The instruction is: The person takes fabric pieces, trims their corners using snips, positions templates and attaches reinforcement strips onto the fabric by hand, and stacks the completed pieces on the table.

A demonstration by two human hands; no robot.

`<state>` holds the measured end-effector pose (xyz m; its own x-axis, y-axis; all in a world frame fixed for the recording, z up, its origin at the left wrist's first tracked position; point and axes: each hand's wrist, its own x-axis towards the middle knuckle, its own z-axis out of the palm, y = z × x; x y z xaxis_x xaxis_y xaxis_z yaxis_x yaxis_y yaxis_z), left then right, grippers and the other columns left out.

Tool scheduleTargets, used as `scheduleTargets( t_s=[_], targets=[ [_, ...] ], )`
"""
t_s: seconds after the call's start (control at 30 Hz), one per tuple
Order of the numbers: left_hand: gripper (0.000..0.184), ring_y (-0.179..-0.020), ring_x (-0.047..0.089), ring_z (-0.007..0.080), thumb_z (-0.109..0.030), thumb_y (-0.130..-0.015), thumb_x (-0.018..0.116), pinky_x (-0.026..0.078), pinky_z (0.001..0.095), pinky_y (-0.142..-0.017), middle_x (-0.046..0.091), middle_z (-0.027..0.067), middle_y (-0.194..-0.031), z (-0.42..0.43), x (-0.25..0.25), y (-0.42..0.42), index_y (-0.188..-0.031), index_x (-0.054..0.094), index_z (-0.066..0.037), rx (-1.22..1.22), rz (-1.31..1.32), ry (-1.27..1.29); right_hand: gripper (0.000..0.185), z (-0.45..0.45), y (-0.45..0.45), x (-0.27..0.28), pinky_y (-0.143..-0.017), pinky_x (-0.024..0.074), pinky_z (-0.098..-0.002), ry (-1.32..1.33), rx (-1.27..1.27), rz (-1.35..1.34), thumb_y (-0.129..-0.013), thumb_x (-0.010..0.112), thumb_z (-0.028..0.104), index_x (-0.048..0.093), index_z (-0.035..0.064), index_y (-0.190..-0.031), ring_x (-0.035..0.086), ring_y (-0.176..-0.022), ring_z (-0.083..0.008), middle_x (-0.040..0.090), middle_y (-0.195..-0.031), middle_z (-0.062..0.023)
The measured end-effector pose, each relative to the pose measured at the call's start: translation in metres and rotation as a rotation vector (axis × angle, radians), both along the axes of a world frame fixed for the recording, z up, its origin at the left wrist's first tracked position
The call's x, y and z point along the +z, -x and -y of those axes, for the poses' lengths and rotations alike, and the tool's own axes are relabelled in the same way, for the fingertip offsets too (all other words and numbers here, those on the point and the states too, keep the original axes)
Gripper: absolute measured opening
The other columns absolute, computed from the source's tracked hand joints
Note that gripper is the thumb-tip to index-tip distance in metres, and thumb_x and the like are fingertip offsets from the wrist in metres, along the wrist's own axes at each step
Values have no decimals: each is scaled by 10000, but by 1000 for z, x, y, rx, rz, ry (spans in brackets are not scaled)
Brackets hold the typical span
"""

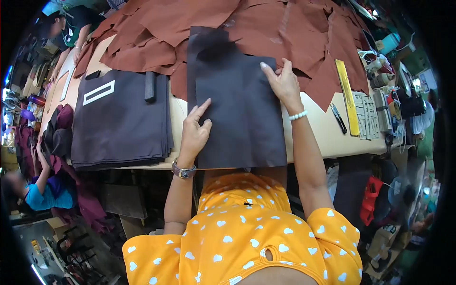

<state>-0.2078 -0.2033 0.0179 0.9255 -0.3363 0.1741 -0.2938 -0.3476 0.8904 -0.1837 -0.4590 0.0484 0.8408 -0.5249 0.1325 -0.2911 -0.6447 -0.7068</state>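
Observation:
A dark brown leather sheet (242,114) with a stepped top edge lies in front of me, its lower end reaching the table's near edge. My left hand (196,130) rests at its left side, index finger stretched over the surface and thumb apart. Across the upper right edge lies my right hand (285,85), thumb over the sheet and the fingers spread away from it, just outside the edge. Neither hand visibly pinches the leather. Left of the sheet is a stack of dark leather pieces (121,121), topped by a white rectangular frame (99,92) and a dark grey bar (150,87).
Reddish-brown hides (294,35) cover the table's far side. At right lie a knife (338,118), a yellow ruler (347,97) and a pale slotted template (365,115). One person (71,28) stands at far left; another (45,190) is at lower left.

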Motion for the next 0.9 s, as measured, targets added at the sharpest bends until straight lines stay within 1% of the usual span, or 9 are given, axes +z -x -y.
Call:
scheduleTargets(
  t_s=[0.03, 0.2, 0.33, 0.37, 0.57, 0.77, 0.8, 0.87, 0.9],
  targets=[
    [451, -823, 545, 187, 37, -734, 486, 438, 264, -764, 580, 157, -1015, 0, -3, 0, -1182, 541, 40, 45, 6, 48, 811, 4, -7, 1, -901, 412, -444, -10, -32, -48, -758, 603, 547, 381, -59, -1248, 533, -1069, -398, 543, -1139, -285],
    [422, -901, 561, 215, 17, -761, 507, 435, 273, -811, 581, 192, -1050, 0, -3, 7, -1181, 549, 24, 112, -35, 33, 843, 17, -8, -1, -915, 405, -453, 24, -124, -190, -730, 595, 585, 410, -63, -1238, 517, -1094, -415, 549, -1130, -296],
    [404, -1106, 531, 320, 0, -779, 527, 388, 320, -945, 571, 222, -1145, 2, -10, 7, -1181, 558, 0, 130, -57, -5, 788, 28, -18, -22, -885, 443, -349, -466, 102, -32, -710, 702, 411, 410, -94, -1239, 573, -1033, -289, 577, -1097, -255],
    [415, -1204, 449, 377, -2, -782, 530, 344, 352, -998, 551, 228, -1193, 3, -10, 7, -1196, 550, -16, 122, -81, 16, 699, 29, -19, -27, -850, 461, -298, -651, 123, 44, -717, 722, 222, 400, -107, -1243, 582, -994, -227, 584, -1086, -231],
    [482, -1003, 551, 248, 22, -731, 522, 400, 296, -913, 564, 165, -1057, 26, -6, 13, -1212, 519, 5, -33, -4, 81, 596, 63, 2, -27, -780, 502, -285, -752, 114, 225, -741, 659, 26, 385, -102, -1254, 610, -924, -222, 592, -1075, -231],
    [492, -1108, 523, 242, -34, -757, 584, 392, 294, -941, 545, 171, -1191, 65, 3, -28, -1242, 506, -14, -142, -188, 119, 536, 91, 18, -39, -730, 513, -264, -715, 103, 363, -754, 653, 4, 406, -110, -1216, 619, -871, -190, 615, -1006, -199],
    [465, -1042, 542, 210, -46, -773, 604, 410, 295, -909, 586, 115, -1115, 74, -10, -48, -1230, 522, -9, -148, -133, 291, 534, 91, 17, -42, -724, 513, -262, -701, 103, 379, -754, 656, 6, 408, -112, -1211, 620, -864, -187, 616, -997, -195],
    [417, -850, 536, 78, -38, -780, 626, 431, 203, -772, 596, 52, -1039, 86, 3, -78, -1193, 564, -23, -34, -234, 227, 532, 89, 15, -42, -712, 512, -261, -645, 86, 382, -754, 661, 16, 412, -113, -1206, 620, -850, -180, 618, -982, -191],
    [405, -844, 540, 84, -35, -783, 623, 437, 203, -764, 599, 55, -1028, 91, 2, -91, -1184, 570, -20, -24, -248, 295, 533, 86, 13, -41, -707, 511, -260, -603, 69, 370, -755, 663, 25, 413, -114, -1205, 620, -843, -177, 618, -977, -191]
  ],
)
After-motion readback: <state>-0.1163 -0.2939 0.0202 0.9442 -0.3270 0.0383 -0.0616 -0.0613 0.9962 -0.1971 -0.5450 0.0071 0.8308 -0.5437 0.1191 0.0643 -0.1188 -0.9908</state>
